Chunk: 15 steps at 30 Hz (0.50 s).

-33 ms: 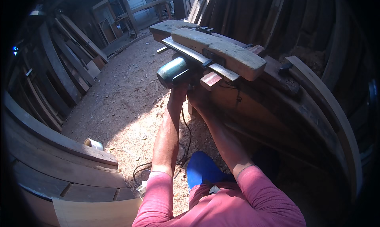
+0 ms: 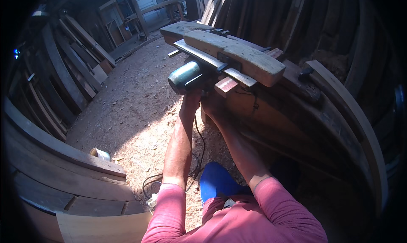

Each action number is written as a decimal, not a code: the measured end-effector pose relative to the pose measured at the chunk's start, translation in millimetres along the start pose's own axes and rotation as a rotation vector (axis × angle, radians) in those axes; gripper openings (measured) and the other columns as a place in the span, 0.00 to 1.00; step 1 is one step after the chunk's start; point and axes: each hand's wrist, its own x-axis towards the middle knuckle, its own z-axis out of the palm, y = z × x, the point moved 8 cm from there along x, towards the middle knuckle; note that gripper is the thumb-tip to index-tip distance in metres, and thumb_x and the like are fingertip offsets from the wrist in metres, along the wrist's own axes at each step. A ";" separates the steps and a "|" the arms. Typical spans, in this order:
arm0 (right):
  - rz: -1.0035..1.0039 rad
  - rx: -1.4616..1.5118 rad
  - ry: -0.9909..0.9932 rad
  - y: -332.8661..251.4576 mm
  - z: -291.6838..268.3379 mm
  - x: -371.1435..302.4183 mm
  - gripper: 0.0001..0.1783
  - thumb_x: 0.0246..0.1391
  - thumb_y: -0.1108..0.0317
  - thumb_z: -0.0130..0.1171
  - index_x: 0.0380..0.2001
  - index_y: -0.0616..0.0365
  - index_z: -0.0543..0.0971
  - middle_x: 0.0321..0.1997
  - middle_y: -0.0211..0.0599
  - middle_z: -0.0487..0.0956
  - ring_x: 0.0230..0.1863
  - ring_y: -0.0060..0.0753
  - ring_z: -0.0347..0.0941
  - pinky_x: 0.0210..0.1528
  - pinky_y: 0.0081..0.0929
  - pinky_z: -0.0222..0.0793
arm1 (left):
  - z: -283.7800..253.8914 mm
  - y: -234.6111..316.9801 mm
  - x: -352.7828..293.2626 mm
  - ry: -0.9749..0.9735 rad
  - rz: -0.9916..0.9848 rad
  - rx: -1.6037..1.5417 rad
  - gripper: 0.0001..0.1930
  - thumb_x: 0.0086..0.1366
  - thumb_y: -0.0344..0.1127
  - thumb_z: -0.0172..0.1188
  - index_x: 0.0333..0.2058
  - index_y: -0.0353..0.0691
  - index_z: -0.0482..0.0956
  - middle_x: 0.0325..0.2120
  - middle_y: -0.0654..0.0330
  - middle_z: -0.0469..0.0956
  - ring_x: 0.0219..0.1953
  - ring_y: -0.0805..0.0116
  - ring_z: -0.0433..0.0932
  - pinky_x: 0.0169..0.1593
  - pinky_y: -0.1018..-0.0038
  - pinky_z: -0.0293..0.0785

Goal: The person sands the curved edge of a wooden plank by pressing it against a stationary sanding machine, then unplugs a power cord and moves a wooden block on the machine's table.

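A green, round-bodied power tool (image 2: pixel 184 77) sits under a thick weathered wooden beam (image 2: pixel 241 56) and a flat metal bar (image 2: pixel 207 61) on a wooden structure. My left hand (image 2: pixel 190 99) reaches up and grips the underside of the tool. My right hand (image 2: pixel 212 104) is beside it in shadow, just under a reddish wood block (image 2: pixel 225 85); its fingers are hidden. A black cable (image 2: pixel 199 145) hangs from the tool down to the sawdust floor (image 2: pixel 135 116).
Curved wooden planks (image 2: pixel 63 158) lie at the lower left, with a small roll of tape (image 2: pixel 100 154) beside them. More planks lean at the left wall (image 2: pixel 63 69). A large curved timber (image 2: pixel 352 128) runs along the right. My blue-clad knee (image 2: pixel 216 181) is below.
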 end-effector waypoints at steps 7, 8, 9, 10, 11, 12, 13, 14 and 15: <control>-0.026 -0.032 0.023 -23.8 -3.1 -1.2 0.28 0.58 0.59 0.57 0.61 0.52 0.71 0.48 0.53 0.80 0.49 0.58 0.79 0.49 0.50 0.76 | -3.9 16.9 -3.8 -0.135 0.074 -0.207 0.16 0.70 0.37 0.62 0.54 0.41 0.77 0.47 0.61 0.79 0.49 0.69 0.78 0.49 0.70 0.77; -0.067 -0.033 0.029 -19.4 -6.8 -3.8 0.25 0.59 0.59 0.57 0.59 0.53 0.72 0.47 0.53 0.80 0.49 0.58 0.79 0.49 0.49 0.76 | -2.5 6.6 -8.2 -0.065 0.039 -0.271 0.15 0.70 0.36 0.62 0.52 0.39 0.78 0.43 0.62 0.80 0.44 0.72 0.78 0.44 0.72 0.76; -0.095 -0.025 0.037 -23.4 -9.2 -3.1 0.24 0.59 0.59 0.57 0.58 0.53 0.73 0.47 0.52 0.80 0.49 0.57 0.79 0.49 0.49 0.76 | -3.8 8.8 -9.4 -0.033 0.029 -0.294 0.14 0.70 0.36 0.62 0.51 0.38 0.79 0.41 0.62 0.80 0.42 0.74 0.78 0.42 0.73 0.75; -0.123 -0.018 0.044 -26.8 -11.6 -2.9 0.23 0.59 0.59 0.57 0.56 0.54 0.73 0.47 0.52 0.80 0.49 0.57 0.79 0.48 0.48 0.76 | -5.2 10.3 -10.9 0.000 0.020 -0.318 0.13 0.70 0.36 0.62 0.50 0.37 0.79 0.39 0.63 0.80 0.40 0.76 0.78 0.40 0.74 0.75; -0.080 0.008 0.034 -19.5 -9.8 -2.7 0.21 0.59 0.59 0.58 0.53 0.55 0.74 0.46 0.51 0.80 0.48 0.57 0.78 0.48 0.47 0.76 | -8.5 4.7 -12.5 0.080 -0.041 -0.150 0.14 0.71 0.36 0.62 0.51 0.37 0.79 0.39 0.63 0.80 0.40 0.76 0.77 0.40 0.75 0.74; -0.037 0.033 0.025 -10.5 -8.9 -2.6 0.19 0.58 0.60 0.59 0.50 0.55 0.75 0.44 0.51 0.80 0.47 0.56 0.78 0.48 0.46 0.75 | -6.9 0.6 -11.4 0.117 -0.071 -0.071 0.14 0.71 0.37 0.62 0.51 0.38 0.79 0.39 0.63 0.80 0.40 0.76 0.77 0.40 0.75 0.74; -0.034 0.020 0.027 -2.8 -10.2 -2.6 0.19 0.58 0.60 0.59 0.50 0.55 0.75 0.44 0.51 0.80 0.47 0.56 0.78 0.48 0.46 0.75 | -4.8 -5.4 -10.5 0.151 -0.106 0.005 0.14 0.71 0.37 0.62 0.51 0.38 0.79 0.39 0.63 0.80 0.40 0.76 0.77 0.39 0.75 0.74; -0.034 0.038 0.044 2.9 -13.8 -3.1 0.18 0.58 0.61 0.59 0.49 0.56 0.75 0.44 0.50 0.80 0.47 0.56 0.78 0.48 0.46 0.75 | 0.5 -13.4 -10.1 0.178 -0.193 0.101 0.14 0.71 0.37 0.62 0.52 0.40 0.78 0.40 0.62 0.79 0.41 0.73 0.77 0.40 0.74 0.75; -0.044 0.084 0.057 -5.1 -11.2 -3.8 0.17 0.58 0.62 0.59 0.48 0.57 0.75 0.43 0.49 0.79 0.46 0.55 0.78 0.48 0.45 0.75 | -12.6 -16.9 -6.7 0.205 -0.224 0.164 0.14 0.71 0.37 0.62 0.52 0.40 0.78 0.40 0.62 0.79 0.42 0.72 0.77 0.40 0.73 0.76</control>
